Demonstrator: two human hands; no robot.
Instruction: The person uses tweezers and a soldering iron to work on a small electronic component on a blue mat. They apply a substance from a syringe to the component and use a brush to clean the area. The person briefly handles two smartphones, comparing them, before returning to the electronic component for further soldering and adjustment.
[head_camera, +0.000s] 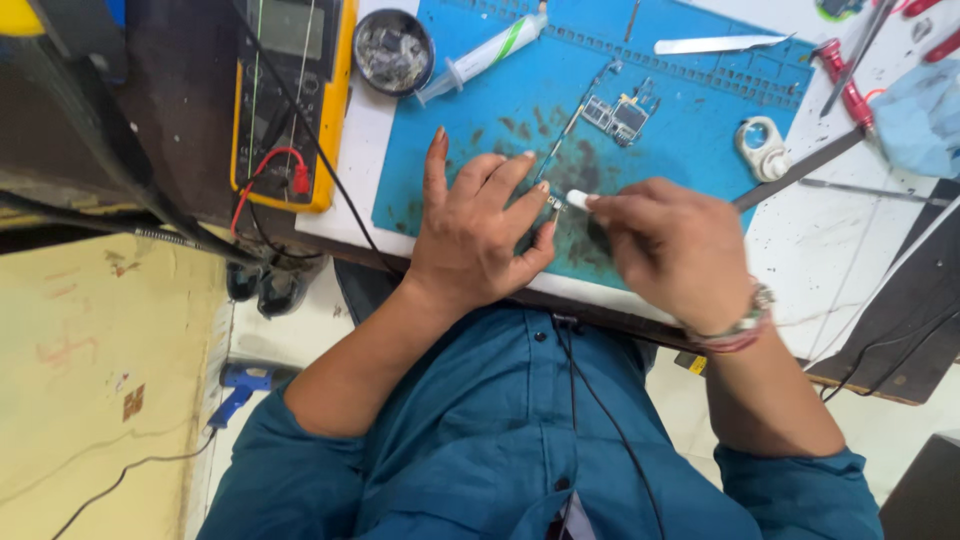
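Left hand (480, 235) lies flat on the blue mat (690, 120) near its front edge, fingertips pinning a tiny metal part (555, 205). Right hand (670, 245) is clenched around a small white tool (578, 199), tip just beside the part. The part lies between both hands; the tool's long axis points left toward it. Circuit board (620, 115) sits mid-mat, apart.

A blue work mat (690, 110), smudged with dark stains, is seen on a white table (840, 240). A yellow multimeter (290, 100) is fitted with red and black leads. A white syringe (485, 55) is marked with a green stripe. Teal sleeves are worn, and a red and silver bracelet (740, 330).
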